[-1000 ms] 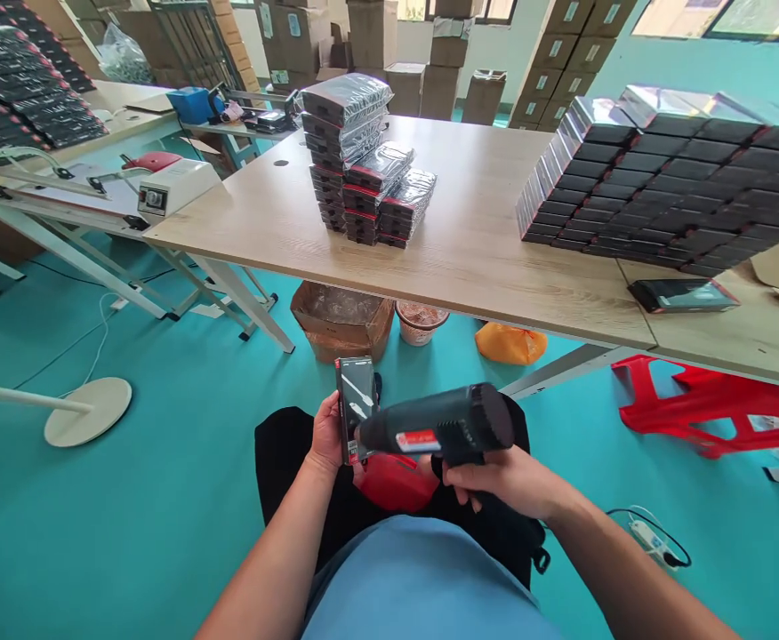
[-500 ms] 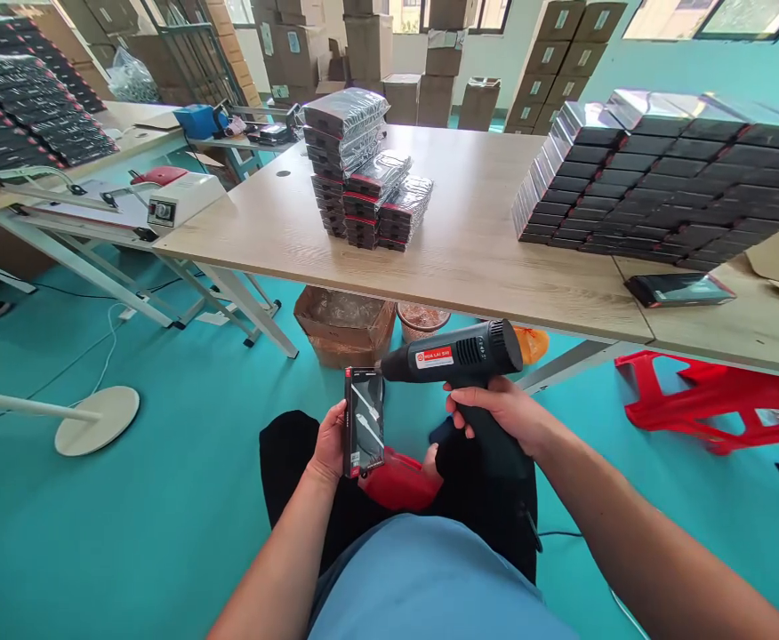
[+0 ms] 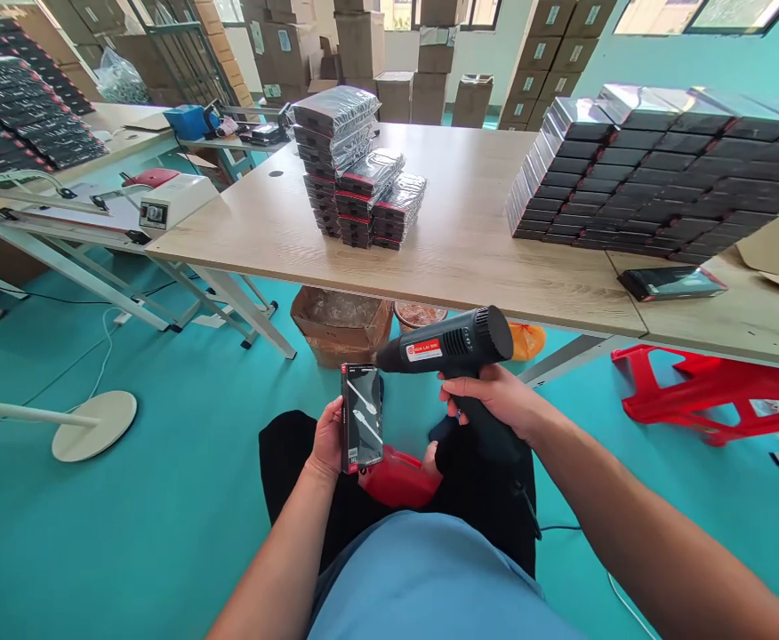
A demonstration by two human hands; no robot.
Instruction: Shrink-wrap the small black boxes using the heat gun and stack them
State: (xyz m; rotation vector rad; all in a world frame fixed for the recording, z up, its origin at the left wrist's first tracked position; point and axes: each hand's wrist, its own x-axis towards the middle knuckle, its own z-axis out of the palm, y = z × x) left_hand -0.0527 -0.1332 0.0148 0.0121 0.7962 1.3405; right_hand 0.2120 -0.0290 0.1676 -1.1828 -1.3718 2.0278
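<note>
A slim black box [image 3: 364, 420] with red edges and a picture of a white cable on its front stands upright in my left hand [image 3: 328, 437], which grips it by its left side. My right hand [image 3: 493, 402] is wrapped round the handle of a black heat gun [image 3: 453, 343] with a red label. The gun's nozzle points left, right by the upper right corner of the box; whether they touch I cannot tell. Both hands are above my lap, in front of the table edge.
On the wooden table [image 3: 469, 258] stand a small stack of film-wrapped boxes [image 3: 356, 178] and a large stack [image 3: 656, 173], with a single box [image 3: 670, 283] near the front edge. Below are a carton [image 3: 341, 333] of clear film and a red stool [image 3: 716, 400]. A white sealing machine [image 3: 176, 203] stands left.
The heat gun's rear has risen slightly and the gun has shifted a little left. The box has turned its front slightly more toward me. The whole view has moved slightly.
</note>
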